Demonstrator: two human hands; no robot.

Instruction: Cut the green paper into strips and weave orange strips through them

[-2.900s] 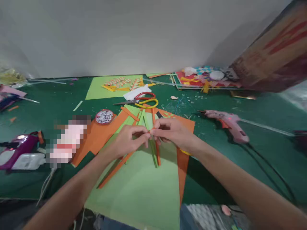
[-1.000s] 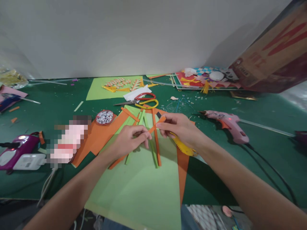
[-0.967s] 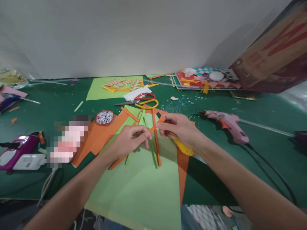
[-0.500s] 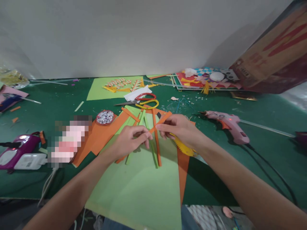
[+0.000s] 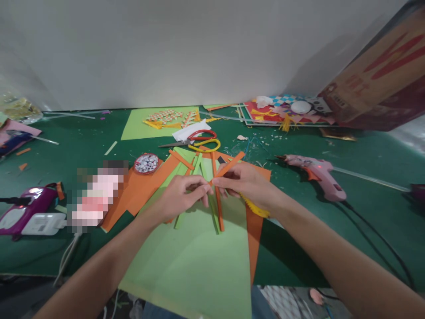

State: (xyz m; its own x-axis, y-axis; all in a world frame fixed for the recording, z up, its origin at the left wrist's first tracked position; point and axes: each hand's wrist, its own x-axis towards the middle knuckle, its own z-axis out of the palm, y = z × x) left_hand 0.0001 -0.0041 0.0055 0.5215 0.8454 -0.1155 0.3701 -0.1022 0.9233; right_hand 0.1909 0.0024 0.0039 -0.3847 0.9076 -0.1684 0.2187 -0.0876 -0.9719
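Observation:
Between my two hands is an orange paper strip [image 5: 232, 163], slanting up to the right. My right hand [image 5: 247, 181] pinches it between thumb and fingers. The fingertips of my left hand [image 5: 189, 192] are closed on its lower left end, close to the right fingertips. Below them, more orange strips [image 5: 218, 210] and green strips [image 5: 214, 216] lie across a light green paper sheet [image 5: 192, 261]. A yellow toothed object [image 5: 254, 207] is partly hidden under my right hand. Scissors [image 5: 199, 141] with one red and one yellow handle lie just beyond the strips.
A pink glue gun [image 5: 315, 170] lies on the green table [image 5: 292, 252] at the right. On the left are orange paper [image 5: 136, 195], a round container of small pieces [image 5: 146, 163] and a purple power strip [image 5: 33, 204]. A paper bag [image 5: 381, 79] stands back right.
The orange strip has slid a little through the fingers, so its free end now reaches further up to the right. My hands have drawn slightly closer together.

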